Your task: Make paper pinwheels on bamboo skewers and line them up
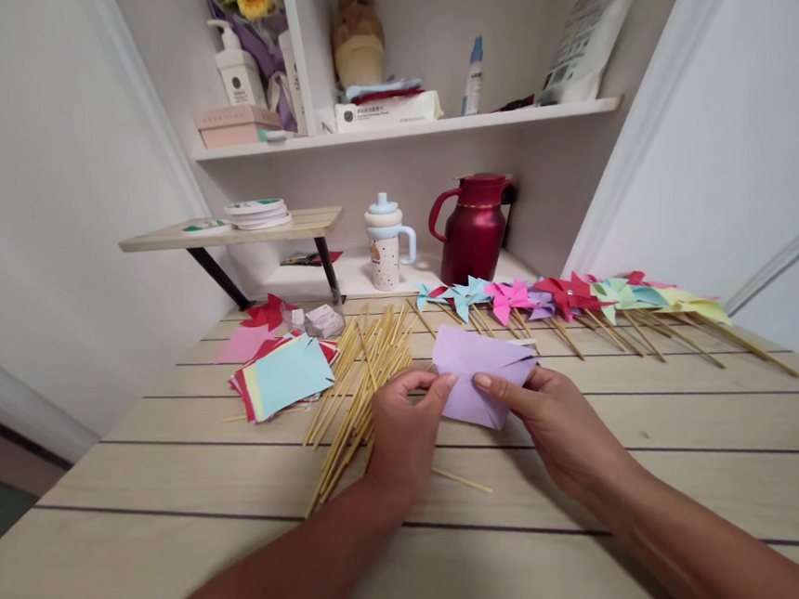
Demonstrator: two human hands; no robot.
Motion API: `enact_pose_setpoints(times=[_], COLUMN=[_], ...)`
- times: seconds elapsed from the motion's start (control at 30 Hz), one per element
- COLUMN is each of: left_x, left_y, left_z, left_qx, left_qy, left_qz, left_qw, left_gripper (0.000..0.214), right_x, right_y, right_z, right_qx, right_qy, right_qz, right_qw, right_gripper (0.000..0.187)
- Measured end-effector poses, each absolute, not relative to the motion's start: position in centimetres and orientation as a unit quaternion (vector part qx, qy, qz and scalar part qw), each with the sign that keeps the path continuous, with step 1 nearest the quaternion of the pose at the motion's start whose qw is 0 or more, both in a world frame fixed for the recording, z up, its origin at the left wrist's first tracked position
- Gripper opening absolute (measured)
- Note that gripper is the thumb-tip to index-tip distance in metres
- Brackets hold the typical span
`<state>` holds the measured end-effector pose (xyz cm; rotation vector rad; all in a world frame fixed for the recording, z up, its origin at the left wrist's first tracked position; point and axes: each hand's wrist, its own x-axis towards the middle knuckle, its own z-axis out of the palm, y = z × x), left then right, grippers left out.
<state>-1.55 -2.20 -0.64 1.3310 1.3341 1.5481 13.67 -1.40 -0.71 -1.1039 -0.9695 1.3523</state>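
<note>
Between my two hands, above the slatted table, is a purple paper square [478,358] with slits cut in from its corners. My left hand [407,425] pinches its left edge between thumb and fingers. On the right side, my right hand [553,416] grips the sheet, thumb on top and fingers behind, partly hidden. Loose wooden sticks [353,406] lie in a heap beside and under my left hand. Farther left sits a stack of coloured paper squares [291,376], a light blue one on top. Finished paper pinwheels [571,296] on sticks lie in a row at the back right.
Small clear packets [324,321] and a red paper piece [269,313] lie behind the stack. A raised wooden shelf [309,222] holds tape rolls [258,216]. At the back stand a cup with a handle [385,254] and a red jug [476,232].
</note>
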Motion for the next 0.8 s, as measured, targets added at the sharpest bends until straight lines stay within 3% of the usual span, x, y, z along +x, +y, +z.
enact_pose_setpoints(times=[0.27, 0.53, 0.8], left_x=[-1.43, -1.33, -1.15], left_y=[-2.31, -2.56, -2.67], left_z=[-0.85, -0.61, -0.72], left_qx=[0.51, 0.453, 0.425], left_qy=[0.481, 0.391, 0.357], left_qz=[0.583, 0.555, 0.551], left_qw=[0.412, 0.578, 0.623], left_gripper=[0.017, 0.049, 0.031], right_x=[13.65, 13.64, 13.06], right_y=[-1.45, -1.62, -1.99], right_z=[-0.46, -0.58, -0.41], right_qx=[-0.462, -0.47, -0.467], right_qy=[-0.399, -0.391, -0.384], right_qz=[0.568, 0.558, 0.566], right_qw=[0.552, 0.561, 0.561], right_gripper=[0.035, 0.032, 0.034])
